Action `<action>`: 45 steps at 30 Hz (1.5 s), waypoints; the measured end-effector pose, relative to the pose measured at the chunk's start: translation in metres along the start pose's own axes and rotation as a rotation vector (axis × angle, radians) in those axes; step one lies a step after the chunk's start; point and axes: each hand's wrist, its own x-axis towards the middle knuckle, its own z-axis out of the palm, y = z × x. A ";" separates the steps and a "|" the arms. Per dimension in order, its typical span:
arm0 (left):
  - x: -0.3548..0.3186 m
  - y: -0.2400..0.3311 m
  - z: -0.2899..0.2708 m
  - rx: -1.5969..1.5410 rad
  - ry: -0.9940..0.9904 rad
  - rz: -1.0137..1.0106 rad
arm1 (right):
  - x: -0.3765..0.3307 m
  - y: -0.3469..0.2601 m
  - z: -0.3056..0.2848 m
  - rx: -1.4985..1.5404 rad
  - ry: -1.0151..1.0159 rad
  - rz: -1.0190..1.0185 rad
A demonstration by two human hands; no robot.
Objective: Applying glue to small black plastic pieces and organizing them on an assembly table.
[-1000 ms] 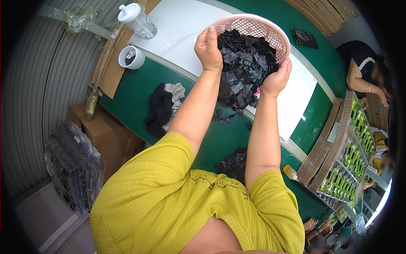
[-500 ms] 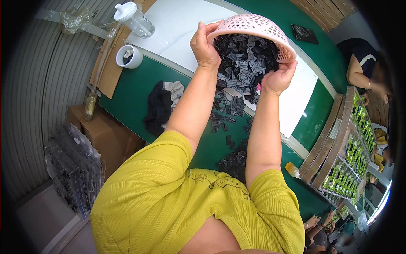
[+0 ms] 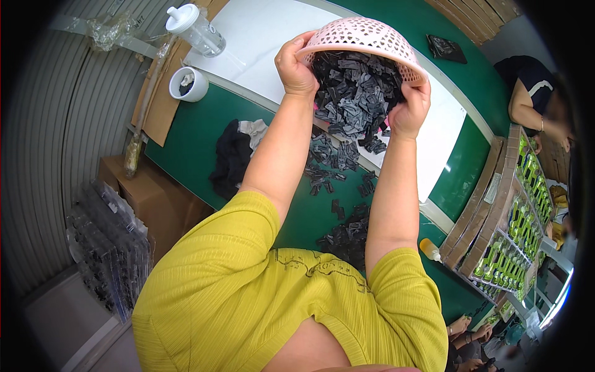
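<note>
Pink basket (image 3: pixel 365 38) at 1 o'clock, mouth tipped toward 6, holds black pieces (image 3: pixel 356 93); left hand (image 3: pixel 296 69) curled around its rim at 9, right hand (image 3: pixel 410 111) gripping at 4. Green table (image 3: pixel 180 139): loose pieces (image 3: pixel 348 239) near 5, clear tumbler (image 3: pixel 206 40) at 11. Cardboard box (image 3: pixel 144 193) at 9.

The basket (image 3: pixel 361 37) hides part of the left hand (image 3: pixel 295 69), and the shirt (image 3: pixel 297 297) covers some black pieces (image 3: pixel 344 239).

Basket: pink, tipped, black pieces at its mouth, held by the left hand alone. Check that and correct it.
Wrong on the hold: in the head view, the left hand and the right hand both grip the basket. It is pink and tipped, with black pieces at its mouth.
</note>
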 end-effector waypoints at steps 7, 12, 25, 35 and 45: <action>-0.011 0.012 0.000 0.420 -0.073 -0.058 | 0.009 0.010 0.004 0.020 0.210 -0.037; -0.024 0.022 -0.011 0.588 -0.281 -0.141 | 0.008 0.011 0.006 0.021 0.182 -0.087; -0.026 0.005 -0.023 0.573 -0.451 0.033 | -0.004 0.000 -0.007 -0.190 0.049 -0.082; -0.016 -0.004 -0.021 0.749 -0.457 0.078 | 0.003 0.012 0.002 0.040 0.060 -0.023; 0.037 -0.002 -0.024 0.836 -0.426 0.092 | 0.023 0.034 0.025 -0.166 0.023 -0.044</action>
